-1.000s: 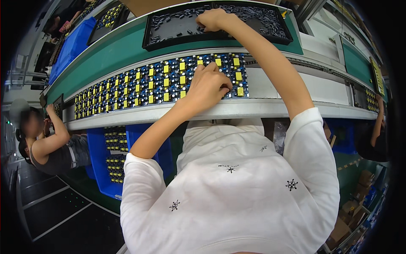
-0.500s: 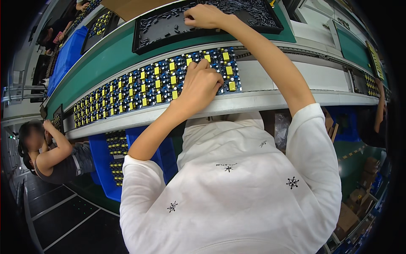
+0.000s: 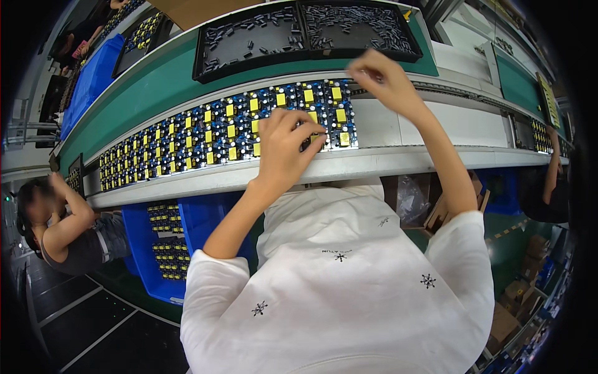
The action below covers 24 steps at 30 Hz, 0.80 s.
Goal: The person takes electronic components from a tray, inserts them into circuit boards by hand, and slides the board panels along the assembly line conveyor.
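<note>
A long row of circuit boards [image 3: 232, 132] with yellow block parts and small round parts lies along the conveyor rail. Over the boards toward the right end rests my left hand [image 3: 285, 148], fingers bent and thumb drawn in; what lies between them is hidden. My right hand [image 3: 387, 81] is in the air just beyond the boards' right end, curled closed and blurred by motion; any small part in it cannot be made out. Behind the boards, two joined black trays hold many loose dark cylindrical parts: a left tray [image 3: 265, 42] and a fuller right tray [image 3: 349, 47].
A pale metal front rail [image 3: 386, 158] edges the line. Below it stands a blue bin [image 3: 140, 249] holding more boards. One person [image 3: 68, 230] sits at the left; another person's arm [image 3: 552, 165] reaches in at the right. A cardboard box [image 3: 208, 9] sits behind the trays.
My right hand has left the black trays and come nearer, down and right, to the boards' right end. My left hand remains over the boards, its fingers turned slightly.
</note>
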Motion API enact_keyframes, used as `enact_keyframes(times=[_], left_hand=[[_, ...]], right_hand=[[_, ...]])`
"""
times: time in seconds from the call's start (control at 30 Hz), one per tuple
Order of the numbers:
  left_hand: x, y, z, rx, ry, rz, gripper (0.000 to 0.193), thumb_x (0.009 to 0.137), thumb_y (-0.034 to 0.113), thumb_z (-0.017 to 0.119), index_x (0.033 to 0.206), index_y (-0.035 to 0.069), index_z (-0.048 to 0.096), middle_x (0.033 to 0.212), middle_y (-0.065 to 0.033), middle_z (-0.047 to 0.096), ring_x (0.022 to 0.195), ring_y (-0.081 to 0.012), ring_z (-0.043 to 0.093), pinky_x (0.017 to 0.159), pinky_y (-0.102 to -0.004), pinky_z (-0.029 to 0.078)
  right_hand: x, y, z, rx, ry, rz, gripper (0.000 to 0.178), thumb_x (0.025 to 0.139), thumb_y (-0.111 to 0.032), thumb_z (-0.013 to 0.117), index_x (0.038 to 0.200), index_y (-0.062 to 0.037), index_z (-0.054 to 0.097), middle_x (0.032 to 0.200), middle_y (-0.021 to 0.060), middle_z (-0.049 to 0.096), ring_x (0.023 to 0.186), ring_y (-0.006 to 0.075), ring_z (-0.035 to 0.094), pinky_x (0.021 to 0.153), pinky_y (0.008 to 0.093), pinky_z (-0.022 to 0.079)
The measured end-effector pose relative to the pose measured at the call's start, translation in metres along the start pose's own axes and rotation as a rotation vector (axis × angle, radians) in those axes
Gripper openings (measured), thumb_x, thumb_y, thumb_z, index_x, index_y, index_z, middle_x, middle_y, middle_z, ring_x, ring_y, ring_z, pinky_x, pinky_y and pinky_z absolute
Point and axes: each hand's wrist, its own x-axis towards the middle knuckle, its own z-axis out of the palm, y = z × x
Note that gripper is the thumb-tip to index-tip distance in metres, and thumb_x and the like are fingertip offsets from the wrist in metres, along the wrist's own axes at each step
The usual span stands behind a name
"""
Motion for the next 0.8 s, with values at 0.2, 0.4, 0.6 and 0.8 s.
enact_keyframes(times=[0.2, 0.4, 0.6, 0.8], left_hand=[[-0.026, -0.011, -0.009, 0.013, 0.244, -0.242, 0.008, 0.073, 0.01, 0.073, 0.079, 0.012, 0.068, 0.081, 0.0021, 0.062, 0.082, -0.0169, 0.052, 0.074, -0.0332, 0.031], [-0.036, -0.01, -0.009, -0.015, 0.301, -0.346, 0.007, 0.075, 0.003, 0.07, 0.08, 0.007, 0.069, 0.081, -0.0026, 0.065, 0.08, -0.0189, 0.055, 0.077, -0.031, 0.037], [-0.037, -0.011, -0.009, -0.024, 0.323, -0.366, 0.007, 0.075, 0.002, 0.07, 0.08, 0.007, 0.068, 0.08, -0.0025, 0.065, 0.079, -0.0188, 0.056, 0.076, -0.0304, 0.037], [-0.04, -0.014, -0.008, -0.055, 0.322, -0.363, 0.007, 0.075, 0.002, 0.07, 0.081, 0.007, 0.068, 0.08, -0.0026, 0.065, 0.079, -0.0185, 0.056, 0.076, -0.0298, 0.037]], right_hand=[[-0.089, -0.011, 0.0, 0.398, -0.107, 0.437, 0.01, 0.089, -0.003, 0.054, 0.099, 0.0001, 0.057, 0.09, 0.002, 0.056, 0.081, 0.0082, 0.054, 0.074, 0.0231, 0.045], [-0.097, -0.022, 0.012, 0.413, -0.089, 0.487, 0.012, 0.089, -0.001, 0.054, 0.1, 0.0016, 0.053, 0.085, 0.003, 0.057, 0.083, 0.0103, 0.057, 0.078, 0.0248, 0.047], [-0.087, -0.031, 0.02, 0.069, -0.119, 0.38, 0.011, 0.086, 0.0, 0.058, 0.096, 0.0018, 0.055, 0.081, 0.005, 0.058, 0.079, 0.0121, 0.057, 0.072, 0.026, 0.047], [-0.084, -0.037, 0.029, -0.018, -0.143, 0.35, 0.011, 0.085, -0.002, 0.061, 0.094, 0.0017, 0.056, 0.084, 0.0082, 0.058, 0.076, 0.0163, 0.057, 0.069, 0.028, 0.047]])
